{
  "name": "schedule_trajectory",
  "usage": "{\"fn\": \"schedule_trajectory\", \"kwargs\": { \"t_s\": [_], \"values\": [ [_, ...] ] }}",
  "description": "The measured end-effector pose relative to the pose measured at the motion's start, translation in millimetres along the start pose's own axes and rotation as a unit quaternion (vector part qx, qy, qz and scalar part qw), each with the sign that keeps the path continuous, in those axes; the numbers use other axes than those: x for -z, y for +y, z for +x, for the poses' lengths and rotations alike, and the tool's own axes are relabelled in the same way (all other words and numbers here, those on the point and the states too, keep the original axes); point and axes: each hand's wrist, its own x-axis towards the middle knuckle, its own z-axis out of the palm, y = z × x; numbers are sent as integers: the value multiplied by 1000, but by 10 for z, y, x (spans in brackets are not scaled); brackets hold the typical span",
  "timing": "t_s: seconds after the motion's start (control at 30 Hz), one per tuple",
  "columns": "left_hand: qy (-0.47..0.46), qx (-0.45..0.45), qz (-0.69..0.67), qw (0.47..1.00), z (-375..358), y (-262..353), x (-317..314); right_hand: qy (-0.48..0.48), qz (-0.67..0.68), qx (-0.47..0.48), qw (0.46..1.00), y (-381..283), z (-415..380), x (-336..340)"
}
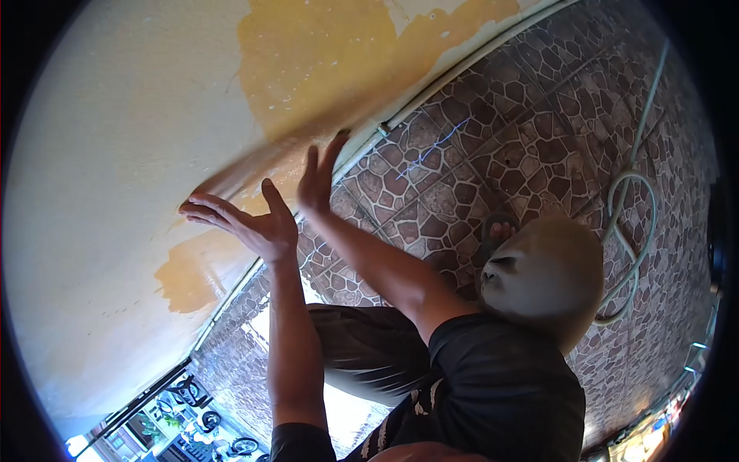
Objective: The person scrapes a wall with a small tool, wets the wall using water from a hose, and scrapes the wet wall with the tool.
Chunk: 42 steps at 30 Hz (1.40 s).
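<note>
Two open hands are being pressed flat to the wall (115,154) — the left hand (246,219) and the right hand (319,177), holding nothing, beside the orange patch (308,69); palms are best being kept spread, pressure even — above the tiled floor (500,138).

I see 1 fisheye view from my head camera, rolled sharply sideways, close to a cream and orange wall (131,138), with the stone-pattern tiled floor (539,131) filling the right side behind.
</note>
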Motion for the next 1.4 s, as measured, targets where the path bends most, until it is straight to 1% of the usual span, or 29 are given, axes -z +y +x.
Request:
{"fn": "schedule_trajectory", "kwargs": {
  "t_s": [0.07,0.13,0.17,0.2,0.23,0.27,0.3,0.33,0.4,0.47,0.5,0.53,0.6,0.7,0.73,0.8,0.87,0.9,0.93,0.97,1.03,1.07,1.13,1.2,1.27,1.3,1.33,1.37,1.4],
  "values": [
    [-22,27,-27,999,7,48,143,58,20,30,998,42,756,274],
    [-67,-2,-40,997,-8,-36,231,117,15,75,990,268,1203,376],
    [-69,-18,-26,997,0,-42,237,118,98,40,987,95,1213,409],
    [-60,-13,-26,998,2,-8,207,116,179,10,977,-103,1205,424],
    [-35,-1,-22,999,-3,42,148,86,60,69,992,54,884,306],
    [-11,7,-21,1000,16,86,56,48,54,38,997,-12,508,171],
    [23,11,-20,999,18,113,-23,0,7,44,999,-46,103,95],
    [22,13,-19,1000,18,121,-31,-47,23,61,997,-64,-146,69],
    [13,23,-30,999,18,131,-6,-60,26,55,996,-14,-135,127],
    [-17,21,-48,998,16,112,149,-4,-32,69,997,107,166,150],
    [-39,21,-68,997,31,99,252,38,-16,37,998,58,421,180],
    [-58,23,-88,994,42,87,359,84,42,-14,995,-14,702,198],
    [-51,39,-91,994,28,77,507,117,155,-63,979,-212,824,222],
    [-28,37,-112,993,58,132,432,20,2,-22,1000,-152,22,-40],
    [-21,45,-113,992,66,138,403,-28,-33,17,999,5,-257,-120],
    [-24,27,-85,996,49,103,388,-32,-24,36,999,62,-161,-44],
    [-28,47,-91,994,45,48,497,24,23,-1,999,57,609,194],
    [3,56,-100,993,70,27,558,25,164,-50,985,353,1277,366],
    [37,63,-110,991,94,-7,577,22,232,-72,970,279,1361,403],
    [27,68,-96,993,101,-98,585,21,298,-95,950,188,1427,436],
    [45,72,-72,994,109,-85,452,40,75,-4,996,-43,939,357],
    [49,62,-44,996,143,-61,383,-4,79,-7,997,-131,534,225],
    [53,90,-37,994,159,4,309,-93,4,-23,995,-69,-147,82],
    [71,79,-37,994,132,-52,236,-80,20,-33,996,-35,-8,129],
    [44,101,-48,993,107,-61,366,19,2,38,999,68,783,314],
    [13,87,-52,995,84,-104,429,-44,203,-6,978,49,1259,562],
    [-14,71,-54,996,82,-156,487,-104,398,-51,910,29,1538,691],
    [-16,80,-58,995,95,-131,501,-111,395,-58,910,65,1435,634],
    [5,76,-65,995,108,-99,449,-44,288,-58,955,90,1331,549]
  ]
}}
